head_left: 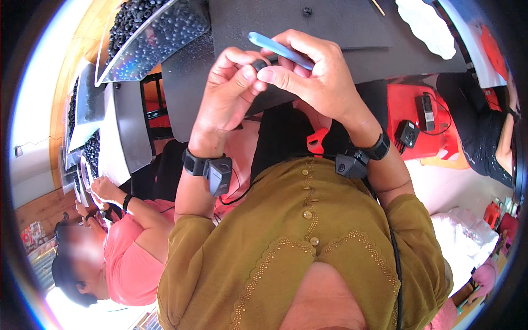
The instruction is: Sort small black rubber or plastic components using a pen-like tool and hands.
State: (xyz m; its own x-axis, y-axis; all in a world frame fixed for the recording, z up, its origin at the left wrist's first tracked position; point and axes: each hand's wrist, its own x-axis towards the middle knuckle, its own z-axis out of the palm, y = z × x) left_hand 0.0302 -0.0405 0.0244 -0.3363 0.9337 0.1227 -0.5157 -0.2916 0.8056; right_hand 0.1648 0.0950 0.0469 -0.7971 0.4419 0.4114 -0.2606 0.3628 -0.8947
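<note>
Above the near edge of the dark grey table (pixel 242 25), my two hands meet. My left hand (pixel 223 91) pinches a small round black piece (pixel 259 65), possibly a rubber part, between thumb and fingertips. A slim tool with a blue, pen-like handle (pixel 279 49) lies across the fingers of my right hand (pixel 324 77), which are closed around it. The handle slants up to the left; the tool's working end is mostly hidden by the fingers. My right thumb tip touches or nearly touches the black piece.
A clear plastic bin (pixel 110 74) full of small black pieces stands at the left. One loose black piece (pixel 307 11) and a white sheet or bag (pixel 426 27) lie farther back. At right is a red stool (pixel 399 102) with black devices. A co-worker in pink (pixel 135 253) sits left.
</note>
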